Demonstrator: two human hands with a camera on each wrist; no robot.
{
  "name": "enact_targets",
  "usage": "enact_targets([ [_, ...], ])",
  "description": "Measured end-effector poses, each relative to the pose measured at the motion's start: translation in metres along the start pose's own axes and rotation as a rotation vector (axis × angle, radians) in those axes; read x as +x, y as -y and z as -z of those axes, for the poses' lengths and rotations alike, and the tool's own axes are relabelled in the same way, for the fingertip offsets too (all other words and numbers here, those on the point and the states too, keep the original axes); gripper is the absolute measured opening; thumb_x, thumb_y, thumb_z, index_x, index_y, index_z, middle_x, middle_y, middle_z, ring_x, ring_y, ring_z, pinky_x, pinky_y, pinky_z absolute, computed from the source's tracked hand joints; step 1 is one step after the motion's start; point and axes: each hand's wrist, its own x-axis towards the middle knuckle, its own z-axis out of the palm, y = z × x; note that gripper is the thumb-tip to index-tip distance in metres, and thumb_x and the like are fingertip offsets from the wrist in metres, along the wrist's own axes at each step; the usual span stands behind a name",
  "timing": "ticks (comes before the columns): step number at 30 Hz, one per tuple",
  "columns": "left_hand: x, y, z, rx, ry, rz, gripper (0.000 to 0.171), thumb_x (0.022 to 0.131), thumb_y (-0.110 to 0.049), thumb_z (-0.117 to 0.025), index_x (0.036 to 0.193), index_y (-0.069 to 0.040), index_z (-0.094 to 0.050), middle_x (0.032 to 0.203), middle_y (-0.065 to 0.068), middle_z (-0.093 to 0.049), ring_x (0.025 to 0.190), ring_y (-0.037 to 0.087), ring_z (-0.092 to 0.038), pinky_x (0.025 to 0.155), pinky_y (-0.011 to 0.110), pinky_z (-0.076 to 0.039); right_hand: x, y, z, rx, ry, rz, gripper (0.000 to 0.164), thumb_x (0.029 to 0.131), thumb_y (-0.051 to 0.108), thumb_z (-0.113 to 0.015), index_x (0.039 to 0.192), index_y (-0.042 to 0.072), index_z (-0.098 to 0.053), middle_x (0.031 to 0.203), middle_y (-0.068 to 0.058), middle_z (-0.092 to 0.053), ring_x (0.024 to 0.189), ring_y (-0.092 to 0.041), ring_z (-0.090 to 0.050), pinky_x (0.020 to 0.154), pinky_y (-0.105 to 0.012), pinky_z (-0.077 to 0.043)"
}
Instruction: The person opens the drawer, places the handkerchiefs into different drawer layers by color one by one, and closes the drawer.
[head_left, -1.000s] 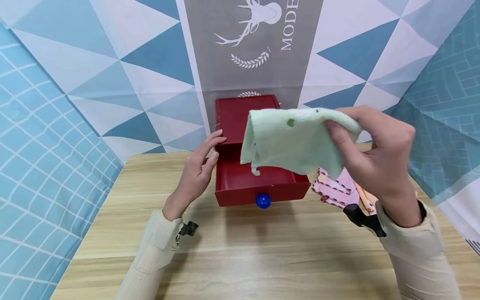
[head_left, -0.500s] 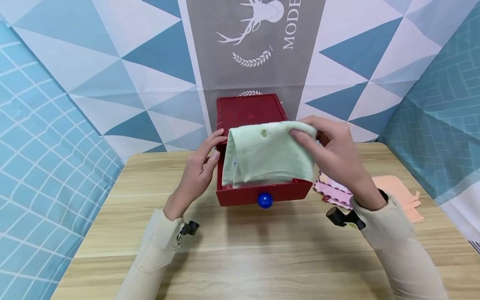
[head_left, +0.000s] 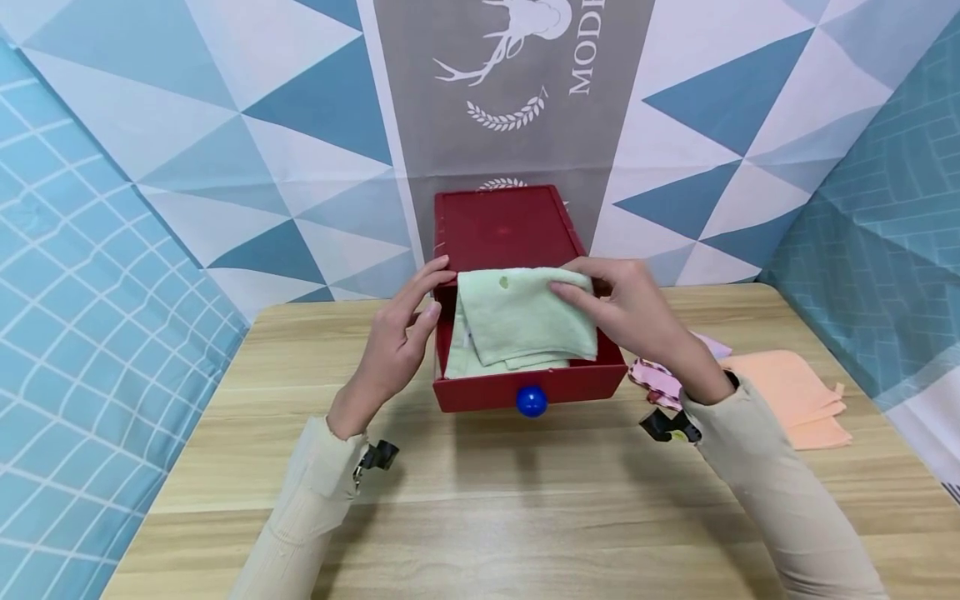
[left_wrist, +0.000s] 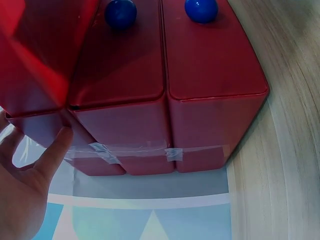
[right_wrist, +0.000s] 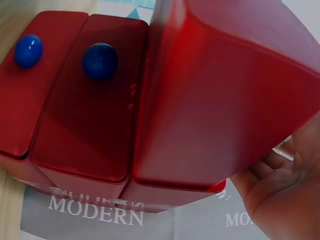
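My right hand [head_left: 633, 307] pinches the right upper edge of a folded pale green towel [head_left: 525, 321], thumb in front. The towel lies over and partly inside the pulled-out top drawer [head_left: 476, 393] of a red drawer cabinet [head_left: 502, 229]. A blue round knob [head_left: 531, 401] sits on that drawer's front. My left hand [head_left: 392, 346] rests against the cabinet's upper left edge with its fingers fairly straight. In the left wrist view, the thumb of the left hand [left_wrist: 30, 177] touches the cabinet's side. The right wrist view hides the towel behind the drawer.
Two lower drawers, each with a blue knob [right_wrist: 100, 61], are closed below. Clear tape [left_wrist: 172, 154] runs along the cabinet's side. On the table [head_left: 480, 517], right of the cabinet, lie a peach cloth [head_left: 783, 387] and a pink cloth [head_left: 654, 379] with a checked edge. A patterned backdrop [head_left: 315, 133] stands behind.
My right hand has brought the green towel left and down from above the drawer's right side into the drawer. The left hand has stayed on the cabinet edge.
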Motion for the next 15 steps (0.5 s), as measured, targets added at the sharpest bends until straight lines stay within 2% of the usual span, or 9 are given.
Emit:
enact_targets([
  [6, 0.001, 0.000, 0.000, 0.004, -0.002, -0.004, 0.040, 0.103, -0.016, -0.048, 0.143, -0.018, -0.053, 0.156, -0.004, -0.040, 0.140, 0.015, -0.042, 0.088, 0.043, -0.056, 0.003, 0.005, -0.005, -0.148, 0.081, 0.084, 0.018, 0.092, 0.021, -0.073, 0.107, 0.011, -0.077, 0.089, 0.002, -0.073, 0.066, -0.010, -0.057, 0.057, -0.023, -0.047],
  [10, 0.001, -0.001, 0.000, 0.002, -0.003, -0.001, 0.042, 0.102, -0.011, -0.049, 0.143, -0.018, -0.053, 0.156, -0.004, -0.040, 0.140, 0.015, -0.042, 0.088, 0.044, -0.056, 0.005, 0.010, -0.009, -0.265, 0.127, 0.093, 0.019, 0.091, 0.024, -0.074, 0.105, 0.010, -0.076, 0.085, 0.001, -0.073, 0.065, -0.009, -0.057, 0.057, -0.025, -0.048],
  [15, 0.001, -0.001, 0.000, -0.004, 0.001, 0.000, 0.043, 0.101, -0.009, -0.050, 0.143, -0.018, -0.053, 0.156, -0.003, -0.041, 0.140, 0.015, -0.042, 0.087, 0.044, -0.057, 0.002, 0.021, -0.007, -0.398, 0.076, 0.071, 0.027, 0.090, 0.029, -0.076, 0.106, 0.007, -0.072, 0.072, 0.000, -0.064, 0.058, -0.012, -0.052, 0.055, -0.028, -0.044],
])
